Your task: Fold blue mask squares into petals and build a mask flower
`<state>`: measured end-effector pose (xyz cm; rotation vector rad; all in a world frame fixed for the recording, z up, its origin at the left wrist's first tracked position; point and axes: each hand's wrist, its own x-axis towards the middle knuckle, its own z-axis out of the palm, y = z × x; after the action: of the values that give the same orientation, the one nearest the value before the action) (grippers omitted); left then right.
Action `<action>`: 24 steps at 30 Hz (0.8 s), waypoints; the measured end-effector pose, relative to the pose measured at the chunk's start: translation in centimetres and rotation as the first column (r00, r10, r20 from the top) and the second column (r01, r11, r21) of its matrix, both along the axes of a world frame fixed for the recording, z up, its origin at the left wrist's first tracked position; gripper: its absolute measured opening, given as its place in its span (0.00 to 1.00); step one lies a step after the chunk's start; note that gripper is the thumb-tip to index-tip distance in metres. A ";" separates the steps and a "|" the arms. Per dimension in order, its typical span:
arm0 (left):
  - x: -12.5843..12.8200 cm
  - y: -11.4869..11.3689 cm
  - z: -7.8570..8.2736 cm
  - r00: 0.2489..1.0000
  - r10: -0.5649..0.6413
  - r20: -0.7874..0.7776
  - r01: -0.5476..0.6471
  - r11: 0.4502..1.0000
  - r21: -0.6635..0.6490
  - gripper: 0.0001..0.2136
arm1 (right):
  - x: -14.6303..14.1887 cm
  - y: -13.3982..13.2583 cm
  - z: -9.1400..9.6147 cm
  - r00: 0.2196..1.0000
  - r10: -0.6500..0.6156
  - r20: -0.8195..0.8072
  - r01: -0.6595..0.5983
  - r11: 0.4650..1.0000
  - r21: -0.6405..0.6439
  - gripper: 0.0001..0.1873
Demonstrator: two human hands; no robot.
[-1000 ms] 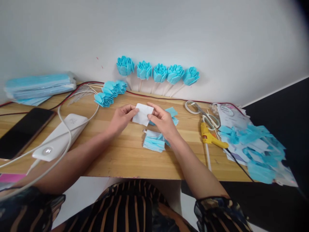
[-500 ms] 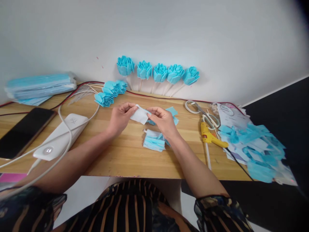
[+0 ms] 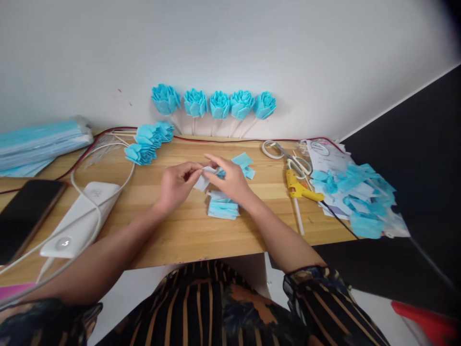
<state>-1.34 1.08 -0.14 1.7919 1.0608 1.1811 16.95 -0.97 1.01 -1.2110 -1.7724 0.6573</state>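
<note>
My left hand (image 3: 176, 185) and my right hand (image 3: 230, 180) meet over the middle of the wooden desk (image 3: 187, 226). Both pinch a small white and blue piece of mask material (image 3: 203, 180), now folded narrow between the fingertips. Just below my right hand lies a little stack of cut blue pieces (image 3: 222, 207). A few more blue pieces (image 3: 243, 162) lie beyond the hands.
Blue flowers on sticks (image 3: 216, 104) lean against the wall; more flowers (image 3: 146, 142) lie on the desk. A mask pile (image 3: 36, 144), phone (image 3: 25, 211) and white power bank (image 3: 77, 216) with cables are left. Scissors (image 3: 293, 161), yellow glue gun (image 3: 298, 190) and scraps (image 3: 355, 197) are right.
The flat white piece held up between both hands has been folded smaller and lowered. The view has shifted right, so everything sits further left in the picture.
</note>
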 end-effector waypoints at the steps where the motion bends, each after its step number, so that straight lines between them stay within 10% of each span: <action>1: 0.1 0.0 -0.1 1.000 -0.004 0.026 0.005 1.000 -0.023 0.09 | 0.1 0.2 -0.2 0.999 -0.022 -0.022 0.022 1.000 -0.008 0.18; 7: 0.3 0.5 0.3 0.953 -0.034 0.300 0.120 0.955 -0.272 0.23 | 0.5 0.9 -1.1 0.977 -0.063 -0.202 0.036 0.990 -0.134 0.12; 14: 1.1 0.4 0.0 0.989 -0.083 0.125 0.125 0.913 -0.388 0.18 | 0.6 0.8 -0.7 0.926 -0.132 -0.354 0.072 0.982 -0.177 0.14; 24: 1.0 0.4 0.4 0.990 -0.131 0.044 0.137 0.964 -0.228 0.11 | 5.4 3.3 -0.9 0.832 -0.394 -0.391 0.379 0.918 -0.120 0.17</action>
<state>-0.31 1.45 0.29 1.6337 0.9997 0.9580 22.37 2.38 0.15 -1.2987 -1.1262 0.6458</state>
